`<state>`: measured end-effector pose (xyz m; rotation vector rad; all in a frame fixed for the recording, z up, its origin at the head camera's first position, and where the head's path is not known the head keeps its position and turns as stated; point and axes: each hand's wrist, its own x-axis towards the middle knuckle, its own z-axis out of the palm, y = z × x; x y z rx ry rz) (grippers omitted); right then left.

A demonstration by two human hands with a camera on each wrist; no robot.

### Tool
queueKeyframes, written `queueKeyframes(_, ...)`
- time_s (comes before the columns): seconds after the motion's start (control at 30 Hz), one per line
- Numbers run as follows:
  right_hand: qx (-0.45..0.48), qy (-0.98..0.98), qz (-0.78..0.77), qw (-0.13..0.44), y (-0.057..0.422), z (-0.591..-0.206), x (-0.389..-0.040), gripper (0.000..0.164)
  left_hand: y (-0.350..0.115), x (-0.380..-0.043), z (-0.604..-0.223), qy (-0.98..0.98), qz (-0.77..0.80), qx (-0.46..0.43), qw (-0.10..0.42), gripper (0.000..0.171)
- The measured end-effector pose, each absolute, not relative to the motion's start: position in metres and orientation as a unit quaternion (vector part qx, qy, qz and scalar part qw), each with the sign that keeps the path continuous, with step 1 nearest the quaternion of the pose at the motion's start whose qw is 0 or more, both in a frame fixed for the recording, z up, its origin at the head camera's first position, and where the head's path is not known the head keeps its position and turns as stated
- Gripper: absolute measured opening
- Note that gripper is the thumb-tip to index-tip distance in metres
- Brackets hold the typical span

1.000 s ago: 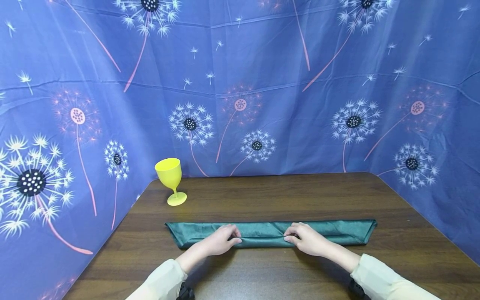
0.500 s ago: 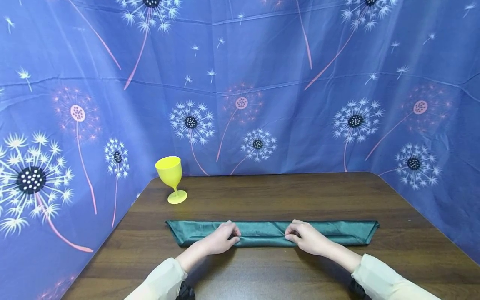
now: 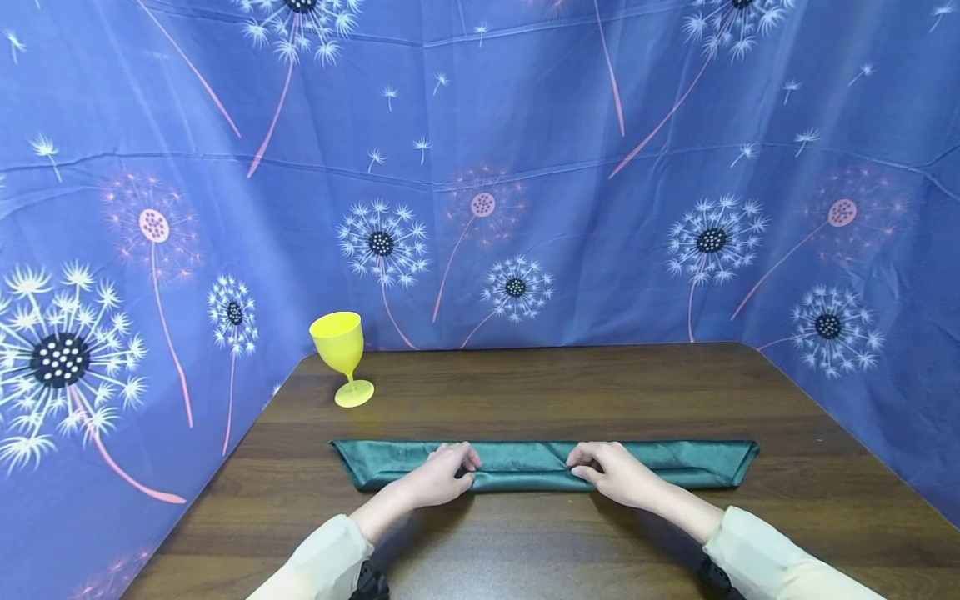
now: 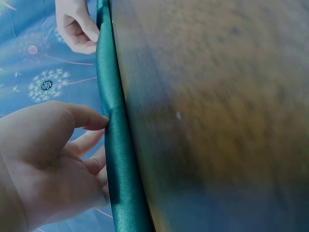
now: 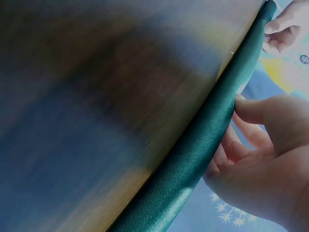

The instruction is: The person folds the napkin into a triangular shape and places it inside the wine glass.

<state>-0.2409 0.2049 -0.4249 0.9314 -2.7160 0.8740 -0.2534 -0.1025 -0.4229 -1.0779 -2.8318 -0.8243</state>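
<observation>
A dark green satiny cloth (image 3: 525,455) lies across the table as a long flat strip, its near edge folded into a roll. My left hand (image 3: 437,477) bends over the strip left of its middle, thumb and fingers on the fold. In the left wrist view the left thumb's tip touches the green roll (image 4: 116,145), with the other fingers curled beside it. My right hand (image 3: 618,475) holds the fold in mirror fashion right of the middle. The right wrist view shows the right thumb (image 5: 248,108) against the roll and fingers tucked on the same side.
A yellow goblet (image 3: 339,346) stands upright at the table's back left. The brown wooden table (image 3: 540,392) reaches a blue dandelion-patterned curtain (image 3: 600,250) behind and at both sides.
The green cloth stays in place. Both hands keep to the fold, with the thumbs and fingertips shifting only slightly. The goblet has not moved on the table.
</observation>
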Motion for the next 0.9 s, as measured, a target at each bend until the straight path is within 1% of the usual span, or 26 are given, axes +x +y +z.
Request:
queueKeyframes(0.07,0.311,-0.9,0.301,0.061,0.2054,-0.4242,-0.2413,0.007,-0.1028,-0.2538,-0.4225,-0.897,-0.263,-0.355,0.003,0.013)
queueKeyframes(0.17,0.318,-0.896,0.303,0.063,0.2059,-0.4242,-0.2415,0.009,-0.1037,-0.2548,-0.4231,-0.892,-0.257,-0.372,0.01,0.012)
queueKeyframes(0.37,0.32,-0.898,0.294,0.072,0.2062,-0.4256,-0.241,0.012,-0.1033,-0.2564,-0.4244,-0.89,-0.263,-0.373,0.008,0.01)
queueKeyframes(0.5,0.316,-0.901,0.287,0.074,0.2061,-0.4255,-0.241,0.013,-0.1033,-0.2563,-0.4241,-0.89,-0.26,-0.375,0.019,0.005)
queueKeyframes(0.6,0.312,-0.905,0.279,0.075,0.2062,-0.4249,-0.2408,0.015,-0.1044,-0.2563,-0.4237,-0.888,-0.258,-0.379,0.019,0.014)
queueKeyframes(0.7,0.313,-0.907,0.273,0.075,0.2059,-0.4238,-0.2399,0.017,-0.1054,-0.2566,-0.4242,-0.886,-0.257,-0.386,0.017,0.02)
queueKeyframes(0.8,0.319,-0.905,0.27,0.077,0.2056,-0.4238,-0.2399,0.017,-0.1057,-0.2563,-0.4247,-0.886,-0.254,-0.389,0.019,0.022)
queueKeyframes(0.9,0.327,-0.903,0.267,0.081,0.2061,-0.4254,-0.2406,0.014,-0.1059,-0.2552,-0.4244,-0.887,-0.249,-0.388,0.023,0.021)
